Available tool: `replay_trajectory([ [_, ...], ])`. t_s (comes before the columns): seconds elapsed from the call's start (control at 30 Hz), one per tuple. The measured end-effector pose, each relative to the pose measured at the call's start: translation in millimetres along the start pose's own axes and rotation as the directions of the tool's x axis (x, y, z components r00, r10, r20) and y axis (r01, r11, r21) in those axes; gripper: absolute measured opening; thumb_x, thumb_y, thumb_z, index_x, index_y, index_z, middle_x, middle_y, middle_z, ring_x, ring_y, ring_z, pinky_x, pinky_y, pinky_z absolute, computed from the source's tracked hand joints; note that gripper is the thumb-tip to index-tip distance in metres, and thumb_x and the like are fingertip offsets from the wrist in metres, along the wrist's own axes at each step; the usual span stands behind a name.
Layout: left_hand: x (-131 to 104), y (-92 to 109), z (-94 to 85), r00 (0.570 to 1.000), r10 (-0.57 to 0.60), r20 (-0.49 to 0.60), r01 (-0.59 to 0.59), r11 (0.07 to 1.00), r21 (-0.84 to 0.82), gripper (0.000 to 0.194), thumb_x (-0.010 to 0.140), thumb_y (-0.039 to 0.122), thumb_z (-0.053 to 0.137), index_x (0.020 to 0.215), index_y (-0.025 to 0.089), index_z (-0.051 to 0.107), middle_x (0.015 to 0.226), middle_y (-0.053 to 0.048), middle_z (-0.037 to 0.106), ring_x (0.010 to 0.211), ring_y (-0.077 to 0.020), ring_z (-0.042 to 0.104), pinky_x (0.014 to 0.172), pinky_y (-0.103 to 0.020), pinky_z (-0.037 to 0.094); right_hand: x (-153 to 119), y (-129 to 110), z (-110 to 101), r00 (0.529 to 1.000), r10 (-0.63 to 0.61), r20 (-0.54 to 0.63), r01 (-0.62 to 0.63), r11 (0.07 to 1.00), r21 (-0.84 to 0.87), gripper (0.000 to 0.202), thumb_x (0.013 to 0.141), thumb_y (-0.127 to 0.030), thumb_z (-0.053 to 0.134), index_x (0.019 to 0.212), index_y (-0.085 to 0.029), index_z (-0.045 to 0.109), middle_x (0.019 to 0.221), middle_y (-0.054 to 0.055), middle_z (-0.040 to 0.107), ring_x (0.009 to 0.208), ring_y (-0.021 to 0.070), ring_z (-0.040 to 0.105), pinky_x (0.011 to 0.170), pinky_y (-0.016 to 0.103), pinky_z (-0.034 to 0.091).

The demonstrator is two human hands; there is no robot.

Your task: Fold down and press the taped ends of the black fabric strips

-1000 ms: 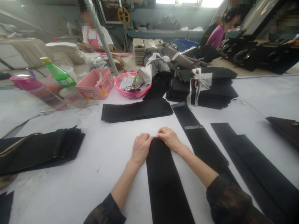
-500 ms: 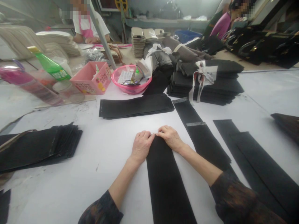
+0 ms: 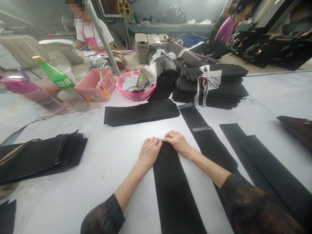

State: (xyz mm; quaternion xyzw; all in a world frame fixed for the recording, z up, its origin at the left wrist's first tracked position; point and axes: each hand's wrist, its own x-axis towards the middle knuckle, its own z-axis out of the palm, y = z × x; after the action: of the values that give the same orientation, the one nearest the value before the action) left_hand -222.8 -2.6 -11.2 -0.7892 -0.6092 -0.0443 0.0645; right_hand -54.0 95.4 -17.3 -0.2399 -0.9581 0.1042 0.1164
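Observation:
A long black strip (image 3: 176,188) lies on the white table (image 3: 117,146), running from the near edge up to my hands. At its far end, my left hand (image 3: 150,151) has its fingers closed on the left corner. My right hand (image 3: 175,142) pinches the same end at the right corner, and the thumbs nearly touch. To the right lie black strips with grey bands (image 3: 207,139) across them. Beyond my hands is a flat stack of black pieces (image 3: 141,113).
A black stack (image 3: 48,154) lies at left, other black strips (image 3: 270,169) at right. Farther back stand a pink box (image 3: 96,86), a pink basin (image 3: 136,94), a green bottle (image 3: 57,76) and a tied black bundle (image 3: 212,89). Two people sit beyond.
The camera view has shifted slightly. Both hands stay at the strip's far end, with my left fingers a little closer over its corner.

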Motion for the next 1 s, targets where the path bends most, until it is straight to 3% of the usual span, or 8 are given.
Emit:
replay_trajectory([
  [0.23,-1.7,-1.4,0.8,1.000,0.004,0.008,-0.004,1.000,-0.010,0.029,0.093,0.018,0.048,0.122,0.018,0.050,0.102,-0.007,0.057,0.101,-0.0234,0.050,0.089,-0.038,0.038,-2.1,6.8,-3.7,0.999,0.010,-0.031,-0.009,1.000,0.021,0.025,0.098,-0.029,0.042,0.107,-0.023,0.065,0.099,0.005,0.062,0.101,0.0196,0.049,0.086,0.031,0.040],
  [0.67,0.7,-1.4,1.7,0.999,0.033,0.034,-0.034,0.999,0.010,0.034,0.092,0.018,0.050,0.126,0.016,0.048,0.104,-0.008,0.056,0.101,-0.0246,0.049,0.088,-0.039,0.040,-4.5,11.6,5.2,0.988,-0.112,-0.111,0.105,0.993,-0.061,0.018,0.095,-0.019,0.050,0.103,-0.020,0.066,0.097,0.007,0.060,0.095,0.0188,0.051,0.080,0.031,0.044],
  [1.0,1.8,-1.0,2.8,0.999,0.029,0.031,-0.029,1.000,0.006,0.038,0.092,0.019,0.050,0.129,0.020,0.047,0.106,-0.008,0.055,0.102,-0.0246,0.049,0.088,-0.040,0.040,-5.9,31.5,-0.2,0.988,-0.077,-0.136,0.094,0.988,0.121,0.019,0.094,-0.028,0.051,0.101,-0.022,0.067,0.096,0.005,0.063,0.095,0.0170,0.054,0.078,0.027,0.046],
])
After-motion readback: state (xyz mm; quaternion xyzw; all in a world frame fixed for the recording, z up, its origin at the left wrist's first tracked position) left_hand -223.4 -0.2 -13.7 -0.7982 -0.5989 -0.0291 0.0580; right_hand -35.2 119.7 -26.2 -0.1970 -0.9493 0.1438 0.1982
